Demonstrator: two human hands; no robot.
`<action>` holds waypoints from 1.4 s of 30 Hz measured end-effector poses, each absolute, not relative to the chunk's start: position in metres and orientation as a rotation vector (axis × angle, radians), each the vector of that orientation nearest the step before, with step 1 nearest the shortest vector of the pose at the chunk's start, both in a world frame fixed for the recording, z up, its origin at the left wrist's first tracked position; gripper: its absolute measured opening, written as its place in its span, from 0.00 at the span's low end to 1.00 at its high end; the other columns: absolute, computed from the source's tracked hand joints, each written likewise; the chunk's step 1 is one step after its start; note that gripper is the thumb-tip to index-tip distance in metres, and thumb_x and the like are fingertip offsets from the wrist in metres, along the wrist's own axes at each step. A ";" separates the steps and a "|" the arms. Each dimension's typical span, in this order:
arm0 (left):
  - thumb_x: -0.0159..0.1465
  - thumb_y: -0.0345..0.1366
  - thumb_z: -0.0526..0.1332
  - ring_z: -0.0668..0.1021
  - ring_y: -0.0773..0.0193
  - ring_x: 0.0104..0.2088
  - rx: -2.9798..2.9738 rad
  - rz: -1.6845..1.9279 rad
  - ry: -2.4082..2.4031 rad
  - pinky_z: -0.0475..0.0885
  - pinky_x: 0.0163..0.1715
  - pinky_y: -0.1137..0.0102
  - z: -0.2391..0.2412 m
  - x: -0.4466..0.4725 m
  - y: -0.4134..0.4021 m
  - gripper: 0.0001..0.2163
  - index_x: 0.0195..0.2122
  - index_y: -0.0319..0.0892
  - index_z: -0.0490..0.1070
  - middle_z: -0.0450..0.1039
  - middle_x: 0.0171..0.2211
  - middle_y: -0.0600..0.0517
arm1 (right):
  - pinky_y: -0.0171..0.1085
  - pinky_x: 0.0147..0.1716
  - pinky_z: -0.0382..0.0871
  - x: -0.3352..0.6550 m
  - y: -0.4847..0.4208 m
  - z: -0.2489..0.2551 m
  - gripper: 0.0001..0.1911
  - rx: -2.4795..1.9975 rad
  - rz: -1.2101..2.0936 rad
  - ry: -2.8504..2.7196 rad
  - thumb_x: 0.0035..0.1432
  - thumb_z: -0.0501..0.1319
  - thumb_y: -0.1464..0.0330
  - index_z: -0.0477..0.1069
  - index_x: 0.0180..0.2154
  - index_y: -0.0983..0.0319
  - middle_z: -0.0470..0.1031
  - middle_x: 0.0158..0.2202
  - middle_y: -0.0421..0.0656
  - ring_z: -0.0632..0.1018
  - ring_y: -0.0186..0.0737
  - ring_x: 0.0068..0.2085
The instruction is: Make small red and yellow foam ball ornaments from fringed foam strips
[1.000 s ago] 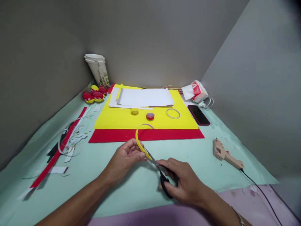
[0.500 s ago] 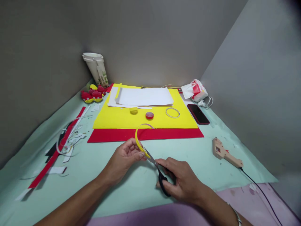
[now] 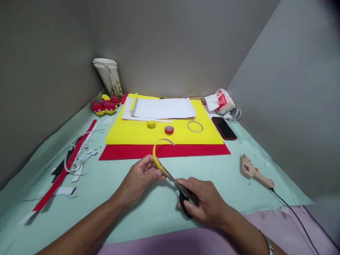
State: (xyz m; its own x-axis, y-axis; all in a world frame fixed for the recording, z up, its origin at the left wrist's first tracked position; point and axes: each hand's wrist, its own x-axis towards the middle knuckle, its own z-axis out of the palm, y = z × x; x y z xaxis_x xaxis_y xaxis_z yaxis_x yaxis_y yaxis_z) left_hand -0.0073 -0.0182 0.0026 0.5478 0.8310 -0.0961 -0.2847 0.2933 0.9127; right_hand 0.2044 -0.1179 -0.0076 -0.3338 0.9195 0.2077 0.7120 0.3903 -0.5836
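Note:
My left hand [image 3: 139, 177] pinches a curved yellow foam strip [image 3: 157, 159] whose edge is cut into small notches; the strip arcs up over the red sheet. My right hand [image 3: 204, 203] grips black-handled scissors [image 3: 180, 193], fingers through the loops. The blades point up-left and meet the lower end of the strip right beside my left fingertips. Both hands hover over the pale green table cover [image 3: 127, 209].
A yellow foam sheet [image 3: 132, 132] on a red one [image 3: 124, 151] lies ahead, with white paper [image 3: 163, 108], a yellow cap [image 3: 151, 124], a red cap [image 3: 169, 129] and a ring [image 3: 195, 126]. A phone [image 3: 224, 128] and glue gun [image 3: 252, 171] sit right; scraps [image 3: 74, 159] left.
Both hands and the scissors have crept slightly up and left along the strip; the grip on each is unchanged.

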 end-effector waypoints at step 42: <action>0.55 0.34 0.70 0.79 0.65 0.34 1.025 0.780 0.683 0.75 0.36 0.74 0.006 -0.006 -0.022 0.08 0.35 0.43 0.74 0.77 0.31 0.55 | 0.34 0.28 0.63 0.202 -0.116 -0.006 0.24 -1.378 0.566 -2.057 0.53 0.62 0.68 0.66 0.53 0.59 0.71 0.31 0.39 0.72 0.36 0.29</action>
State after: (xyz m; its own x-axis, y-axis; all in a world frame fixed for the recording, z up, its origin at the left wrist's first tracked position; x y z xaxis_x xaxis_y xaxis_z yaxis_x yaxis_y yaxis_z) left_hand -0.0059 -0.0224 0.0056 0.5510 0.8241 -0.1316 -0.2392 0.3071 0.9211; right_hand 0.2021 -0.1164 -0.0063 -0.2871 0.9279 0.2378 0.6757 0.3722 -0.6364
